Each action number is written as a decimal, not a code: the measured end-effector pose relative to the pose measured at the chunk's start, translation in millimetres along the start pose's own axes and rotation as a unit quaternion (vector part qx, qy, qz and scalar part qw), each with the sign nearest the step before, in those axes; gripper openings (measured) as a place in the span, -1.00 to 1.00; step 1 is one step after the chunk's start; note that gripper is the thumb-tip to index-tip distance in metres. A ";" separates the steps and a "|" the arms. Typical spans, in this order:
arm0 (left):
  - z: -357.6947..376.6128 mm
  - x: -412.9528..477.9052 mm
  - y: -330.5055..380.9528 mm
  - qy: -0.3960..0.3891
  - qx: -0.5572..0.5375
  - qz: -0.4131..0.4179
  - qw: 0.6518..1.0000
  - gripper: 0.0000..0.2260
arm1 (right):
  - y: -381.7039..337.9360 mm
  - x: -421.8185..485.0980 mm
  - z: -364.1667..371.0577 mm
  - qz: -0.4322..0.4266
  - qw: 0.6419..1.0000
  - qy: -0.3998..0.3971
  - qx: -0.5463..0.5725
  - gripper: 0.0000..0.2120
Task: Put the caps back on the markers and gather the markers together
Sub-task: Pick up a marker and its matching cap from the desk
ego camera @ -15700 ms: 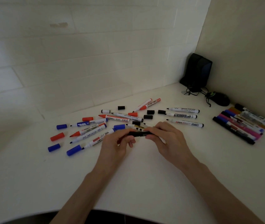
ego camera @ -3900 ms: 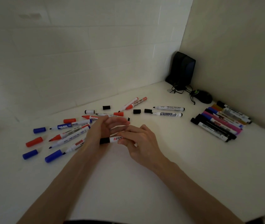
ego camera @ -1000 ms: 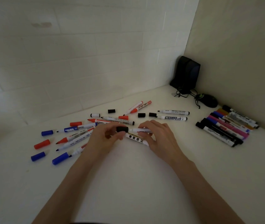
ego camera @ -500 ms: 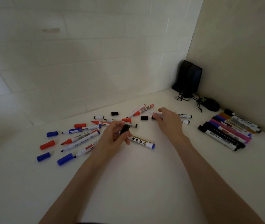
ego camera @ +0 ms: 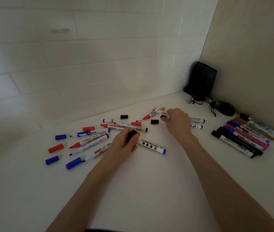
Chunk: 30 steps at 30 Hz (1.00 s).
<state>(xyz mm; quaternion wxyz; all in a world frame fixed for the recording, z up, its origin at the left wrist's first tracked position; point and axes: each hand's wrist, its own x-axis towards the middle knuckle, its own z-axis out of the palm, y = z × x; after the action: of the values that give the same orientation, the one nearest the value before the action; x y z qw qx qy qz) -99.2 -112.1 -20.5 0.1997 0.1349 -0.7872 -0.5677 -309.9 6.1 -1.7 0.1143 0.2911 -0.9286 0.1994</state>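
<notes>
Head: left hand (ego camera: 124,145) pinches cap (ego camera: 131,134), right hand (ego camera: 178,123) marker (ego camera: 163,113).

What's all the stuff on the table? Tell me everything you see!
Loose markers: about a dozen, white with red, blue or black tips, scattered mid-table.
Blue caps: three, left side.
Red caps: three, among the loose markers.
Black caps: two, lying behind the loose markers.
Held cap: one, black, in the left hand.
Sorted markers: one row, many colours, far right by the wall.
Speaker: one, black, far corner.
Mouse: one, black, beside the speaker.
Table: one, white.
Left hand: grips the held cap.
Right hand: grips a white marker, farther back.
</notes>
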 end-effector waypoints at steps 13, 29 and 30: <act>-2.9 -2.1 12.3 0.046 -0.001 0.069 0.997 -0.79 | -40.3 -88.6 -50.2 0.041 0.852 -0.227 0.470 -0.81; -7.1 0.4 13.2 0.023 -0.117 0.062 0.991 -0.85 | -7.3 -83.9 -45.8 -0.122 0.947 -0.142 0.260 -0.64; -7.8 0.6 13.4 0.024 -0.119 0.061 0.991 -0.84 | -2.7 -84.8 -42.5 -0.163 0.951 -0.122 0.234 -0.67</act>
<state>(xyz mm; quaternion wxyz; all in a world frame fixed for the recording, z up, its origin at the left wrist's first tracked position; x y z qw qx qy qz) -95.9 -114.6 -5.5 0.2671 0.0755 -0.7156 -0.6409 -236.0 64.6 9.3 -0.0406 0.4794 -0.8025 0.3529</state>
